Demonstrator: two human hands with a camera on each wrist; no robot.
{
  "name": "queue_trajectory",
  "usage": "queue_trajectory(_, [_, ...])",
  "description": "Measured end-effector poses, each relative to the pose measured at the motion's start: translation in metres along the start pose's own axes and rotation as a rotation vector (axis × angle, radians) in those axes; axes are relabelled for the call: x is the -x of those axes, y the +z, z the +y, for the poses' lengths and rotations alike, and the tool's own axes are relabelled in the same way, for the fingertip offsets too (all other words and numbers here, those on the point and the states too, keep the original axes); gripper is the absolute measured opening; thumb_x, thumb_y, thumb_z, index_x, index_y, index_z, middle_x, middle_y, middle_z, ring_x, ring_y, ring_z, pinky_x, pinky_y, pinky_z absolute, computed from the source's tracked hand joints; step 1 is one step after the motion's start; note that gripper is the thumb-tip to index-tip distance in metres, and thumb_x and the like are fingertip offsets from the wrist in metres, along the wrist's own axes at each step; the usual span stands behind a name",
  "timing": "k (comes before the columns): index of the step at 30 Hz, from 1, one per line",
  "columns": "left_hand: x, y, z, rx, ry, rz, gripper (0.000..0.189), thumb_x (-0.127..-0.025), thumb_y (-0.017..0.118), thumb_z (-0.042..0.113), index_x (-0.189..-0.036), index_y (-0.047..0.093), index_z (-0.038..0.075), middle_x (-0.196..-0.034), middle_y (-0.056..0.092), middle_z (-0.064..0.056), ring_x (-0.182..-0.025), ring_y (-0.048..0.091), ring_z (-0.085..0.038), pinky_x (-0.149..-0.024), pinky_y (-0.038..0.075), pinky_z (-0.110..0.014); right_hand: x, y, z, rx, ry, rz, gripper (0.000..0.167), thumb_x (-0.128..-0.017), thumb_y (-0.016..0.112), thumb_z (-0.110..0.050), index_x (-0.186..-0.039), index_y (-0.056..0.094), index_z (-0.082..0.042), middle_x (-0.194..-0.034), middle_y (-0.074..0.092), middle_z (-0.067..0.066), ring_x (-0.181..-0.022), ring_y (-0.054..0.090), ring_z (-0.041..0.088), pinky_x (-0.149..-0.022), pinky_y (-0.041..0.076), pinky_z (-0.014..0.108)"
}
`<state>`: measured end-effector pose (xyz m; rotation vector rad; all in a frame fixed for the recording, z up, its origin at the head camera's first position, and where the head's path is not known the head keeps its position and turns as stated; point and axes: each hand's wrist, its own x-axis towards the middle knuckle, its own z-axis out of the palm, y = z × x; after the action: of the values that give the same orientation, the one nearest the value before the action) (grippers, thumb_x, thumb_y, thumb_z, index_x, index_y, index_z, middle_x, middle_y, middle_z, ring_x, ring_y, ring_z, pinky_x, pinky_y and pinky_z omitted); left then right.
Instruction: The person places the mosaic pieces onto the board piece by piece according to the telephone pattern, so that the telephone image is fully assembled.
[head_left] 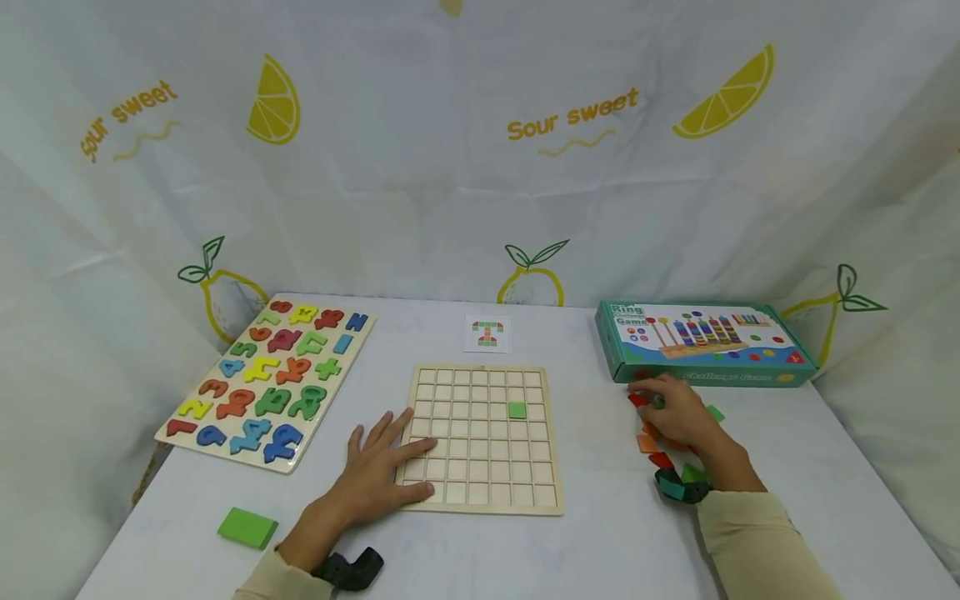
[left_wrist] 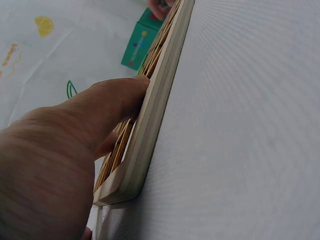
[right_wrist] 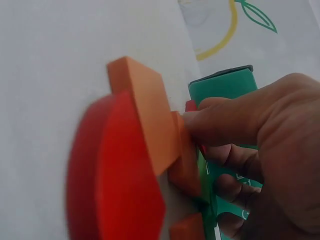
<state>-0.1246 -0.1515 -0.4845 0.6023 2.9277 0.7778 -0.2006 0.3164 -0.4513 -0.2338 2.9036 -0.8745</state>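
Observation:
A wooden grid board [head_left: 480, 509] lies mid-table, with one green square tile [head_left: 517, 410] in a cell on its upper right. My left hand [head_left: 382, 471] rests with spread fingers on the board's left edge; the left wrist view shows the thumb [left_wrist: 112, 97] against the wooden rim. At right, my right hand [head_left: 678, 412] reaches into a loose group of coloured tiles. Its thumb and fingers bend around a red tile [head_left: 637, 400], but whether they pinch it is unclear. Close to the right wrist camera are an orange tile [right_wrist: 150, 115] and a blurred red tile [right_wrist: 127, 175].
A small pattern card [head_left: 487, 334] with a T shape lies behind the board. A green ring game box [head_left: 712, 343] stands at the back right. On the left are a number puzzle board [head_left: 262, 383] and a green block [head_left: 247, 527]. Green tiles [head_left: 693, 473] lie by the right wrist.

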Motion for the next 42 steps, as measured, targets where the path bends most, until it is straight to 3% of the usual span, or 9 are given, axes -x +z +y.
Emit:
queue_trajectory(7, [-0.001, 0.0, 0.0, -0.003, 0.003, -0.001, 0.065, -0.078, 0.066, 0.064, -0.133, 0.061, 0.031, -0.157, 0.025, -0.008, -0.142, 0.013, -0.037, -0.102, -0.002, -0.068, -0.002, 0.0, 0.001, 0.084, -0.015, -0.017, 0.028, -0.088, 0.067, -0.008, -0.116, 0.067, -0.006, -0.109, 0.057, 0.018, -0.101, 0.046, 0.039, -0.08, 0.043, 0.058])
queue_trajectory(12, [0.0, 0.001, 0.0, -0.002, 0.007, 0.004, 0.064, -0.078, 0.066, 0.064, -0.133, 0.061, 0.031, -0.156, 0.025, -0.008, -0.142, 0.013, -0.038, -0.102, -0.001, -0.068, -0.002, 0.002, -0.002, 0.134, -0.023, -0.024, 0.027, -0.09, 0.068, -0.014, -0.114, 0.065, -0.004, -0.106, 0.056, 0.016, -0.106, 0.044, 0.042, -0.088, 0.034, 0.064])
queue_trajectory(16, [0.0, 0.001, 0.0, 0.007, 0.007, 0.003, 0.064, -0.078, 0.066, 0.064, -0.132, 0.061, 0.031, -0.156, 0.025, -0.008, -0.142, 0.013, -0.038, -0.102, -0.001, -0.068, 0.001, -0.003, -0.008, 0.101, -0.006, -0.01, 0.03, -0.091, 0.067, -0.016, -0.117, 0.063, -0.002, -0.109, 0.056, 0.017, -0.104, 0.045, 0.04, -0.089, 0.038, 0.06])
queue_trajectory(20, [0.001, 0.001, 0.001, 0.012, -0.001, -0.006, 0.064, -0.077, 0.067, 0.063, -0.132, 0.061, 0.03, -0.156, 0.026, -0.009, -0.142, 0.013, -0.038, -0.102, -0.001, -0.068, 0.007, -0.011, -0.019, 0.012, -0.043, 0.055, 0.031, -0.091, 0.067, -0.012, -0.119, 0.062, 0.001, -0.11, 0.059, 0.016, -0.101, 0.049, 0.038, -0.083, 0.045, 0.055])
queue_trajectory(27, [0.0, 0.0, 0.001, -0.004, 0.0, -0.004, 0.065, -0.078, 0.067, 0.064, -0.133, 0.061, 0.031, -0.156, 0.025, -0.008, -0.142, 0.013, -0.037, -0.103, -0.001, -0.068, 0.016, -0.017, -0.048, -0.046, -0.22, 0.222, 0.028, -0.09, 0.069, -0.008, -0.115, 0.064, 0.004, -0.106, 0.064, 0.016, -0.099, 0.056, 0.037, -0.083, 0.046, 0.057])
queue_trajectory(32, [-0.001, 0.0, 0.0, -0.01, 0.001, -0.006, 0.065, -0.078, 0.066, 0.064, -0.133, 0.061, 0.031, -0.157, 0.025, -0.008, -0.143, 0.013, -0.037, -0.103, -0.001, -0.068, 0.019, -0.012, -0.071, -0.107, -0.32, 0.345, 0.026, -0.085, 0.073, -0.004, -0.11, 0.067, 0.003, -0.099, 0.066, 0.011, -0.093, 0.06, 0.029, -0.081, 0.05, 0.05])
queue_trajectory(36, [0.0, 0.0, 0.0, -0.011, 0.002, 0.001, 0.065, -0.077, 0.068, 0.063, -0.133, 0.061, 0.03, -0.156, 0.026, -0.009, -0.142, 0.014, -0.038, -0.102, 0.0, -0.068, 0.018, -0.007, -0.088, -0.137, -0.363, 0.393, 0.026, -0.083, 0.075, -0.002, -0.108, 0.069, 0.0, -0.099, 0.067, 0.008, -0.091, 0.057, 0.023, -0.079, 0.051, 0.043])
queue_trajectory(42, [0.0, 0.0, 0.001, -0.018, -0.006, -0.004, 0.065, -0.077, 0.069, 0.062, -0.132, 0.061, 0.03, -0.156, 0.026, -0.009, -0.142, 0.014, -0.037, -0.103, -0.001, -0.068, 0.012, 0.004, -0.109, -0.177, -0.399, 0.4, 0.025, -0.082, 0.075, -0.002, -0.107, 0.07, -0.001, -0.099, 0.067, 0.007, -0.089, 0.055, 0.027, -0.078, 0.049, 0.045])
